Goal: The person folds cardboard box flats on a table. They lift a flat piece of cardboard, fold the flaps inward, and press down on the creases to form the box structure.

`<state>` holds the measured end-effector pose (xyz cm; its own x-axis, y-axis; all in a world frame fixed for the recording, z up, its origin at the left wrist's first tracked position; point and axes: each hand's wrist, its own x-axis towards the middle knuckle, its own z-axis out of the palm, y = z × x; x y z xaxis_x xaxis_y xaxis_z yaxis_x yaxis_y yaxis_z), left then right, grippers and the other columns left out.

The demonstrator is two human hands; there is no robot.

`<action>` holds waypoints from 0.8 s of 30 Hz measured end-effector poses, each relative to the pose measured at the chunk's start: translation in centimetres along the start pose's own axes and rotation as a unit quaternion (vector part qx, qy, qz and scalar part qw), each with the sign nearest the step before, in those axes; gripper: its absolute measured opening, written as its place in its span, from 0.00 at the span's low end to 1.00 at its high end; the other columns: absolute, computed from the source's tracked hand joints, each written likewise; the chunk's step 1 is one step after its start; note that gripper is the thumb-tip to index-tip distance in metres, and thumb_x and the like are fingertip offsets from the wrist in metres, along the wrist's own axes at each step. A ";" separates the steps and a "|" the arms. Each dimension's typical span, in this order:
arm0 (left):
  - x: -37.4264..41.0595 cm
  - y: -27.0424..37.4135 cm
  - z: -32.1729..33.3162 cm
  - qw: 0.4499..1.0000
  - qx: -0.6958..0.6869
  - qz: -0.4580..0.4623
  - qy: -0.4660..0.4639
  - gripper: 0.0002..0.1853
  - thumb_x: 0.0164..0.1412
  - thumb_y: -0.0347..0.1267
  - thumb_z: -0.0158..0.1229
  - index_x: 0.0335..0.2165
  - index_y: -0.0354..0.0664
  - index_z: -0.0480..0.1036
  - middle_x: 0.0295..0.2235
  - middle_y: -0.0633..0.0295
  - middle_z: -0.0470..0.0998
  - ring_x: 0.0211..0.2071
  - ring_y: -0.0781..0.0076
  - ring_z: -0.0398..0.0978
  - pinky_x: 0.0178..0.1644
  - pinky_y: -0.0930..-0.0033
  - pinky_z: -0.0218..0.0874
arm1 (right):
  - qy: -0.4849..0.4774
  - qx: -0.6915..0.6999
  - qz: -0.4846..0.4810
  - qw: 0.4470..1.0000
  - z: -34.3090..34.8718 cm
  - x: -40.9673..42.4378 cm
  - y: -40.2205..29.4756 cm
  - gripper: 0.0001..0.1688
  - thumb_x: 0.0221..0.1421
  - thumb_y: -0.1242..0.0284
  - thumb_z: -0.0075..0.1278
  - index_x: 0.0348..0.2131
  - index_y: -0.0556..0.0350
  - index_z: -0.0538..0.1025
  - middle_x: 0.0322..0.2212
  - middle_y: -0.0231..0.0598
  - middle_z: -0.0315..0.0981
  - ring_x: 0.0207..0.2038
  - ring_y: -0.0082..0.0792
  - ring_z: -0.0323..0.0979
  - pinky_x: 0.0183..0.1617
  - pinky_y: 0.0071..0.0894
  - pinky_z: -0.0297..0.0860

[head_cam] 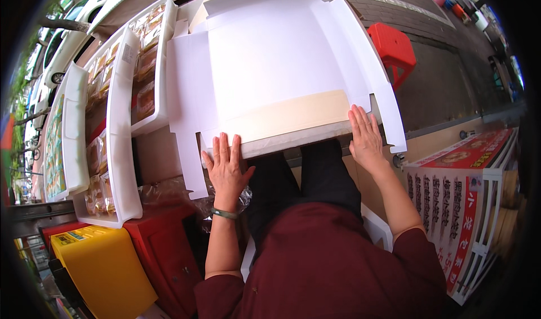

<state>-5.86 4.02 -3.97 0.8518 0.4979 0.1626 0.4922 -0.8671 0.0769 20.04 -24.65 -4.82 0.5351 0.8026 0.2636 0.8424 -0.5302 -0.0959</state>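
Note:
Before me a large white cardboard box blank (279, 57) lies spread on a work surface (291, 140). Its side flaps stick out left and right, with notched tabs at their near ends. A cream-coloured strip (291, 110) runs along the near side of the blank. My left hand (226, 167) rests flat on the near left corner, fingers spread; a green bangle circles that wrist. At the near right corner my right hand (364, 139) presses with its fingers extended on the cardboard. Neither hand grips anything.
White plastic crates (122, 120) of wrapped food packets stand at the left. Below them are a yellow box (101, 268) and a red cabinet (165, 251). A red plastic stool (393, 51) is beyond the right flap. A printed sign on a white rack (456, 217) stands right.

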 end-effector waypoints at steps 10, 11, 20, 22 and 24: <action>2.4 1.6 -3.5 0.989 -0.057 0.005 0.138 0.66 0.36 0.47 0.78 0.69 0.49 0.49 0.70 0.43 0.42 0.72 0.39 0.37 0.70 0.33 0.34 | 0.059 0.044 0.011 0.997 -6.4 4.2 -2.2 0.60 0.42 0.73 0.69 0.68 0.56 0.53 0.69 0.50 0.42 0.72 0.56 0.41 0.72 0.58 0.48; 3.3 1.8 -4.3 0.987 -0.049 0.020 0.154 0.65 0.37 0.45 0.78 0.69 0.50 0.49 0.70 0.45 0.43 0.72 0.41 0.37 0.70 0.32 0.35 | 0.061 0.035 -0.008 0.997 -7.1 5.1 -2.6 0.60 0.42 0.74 0.69 0.68 0.54 0.53 0.69 0.49 0.42 0.72 0.56 0.41 0.72 0.58 0.47; 6.8 3.2 -5.6 0.992 -0.030 0.109 -0.047 0.32 0.46 0.29 0.67 0.53 0.46 0.73 0.35 0.62 0.80 0.34 0.59 0.78 0.45 0.60 0.68 | -0.051 0.016 -0.132 0.990 -5.6 7.7 -4.0 0.13 0.41 0.79 0.58 0.32 0.53 0.77 0.22 0.35 0.72 0.37 0.37 0.76 0.35 0.38 0.72; 5.6 3.4 -5.5 0.991 -0.042 0.116 -0.057 0.16 0.51 0.27 0.61 0.42 0.46 0.80 0.35 0.64 0.81 0.36 0.60 0.78 0.42 0.60 0.68 | -0.005 0.026 -0.162 0.986 -4.3 6.6 -4.1 0.10 0.43 0.80 0.55 0.31 0.53 0.77 0.22 0.35 0.71 0.37 0.35 0.75 0.36 0.37 0.71; 4.8 3.5 -4.0 0.983 -0.069 0.164 0.048 0.16 0.52 0.27 0.58 0.42 0.47 0.78 0.34 0.65 0.78 0.37 0.63 0.77 0.41 0.61 0.67 | 0.018 0.014 -0.176 0.984 -3.8 5.5 -4.5 0.11 0.47 0.80 0.53 0.34 0.55 0.78 0.28 0.35 0.74 0.40 0.34 0.74 0.39 0.35 0.70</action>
<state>-0.78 3.34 1.05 0.9365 0.1940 0.2920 0.1602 -0.9777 0.1357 18.91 -18.89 0.73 0.2086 0.9247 0.3186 0.9767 -0.2139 -0.0185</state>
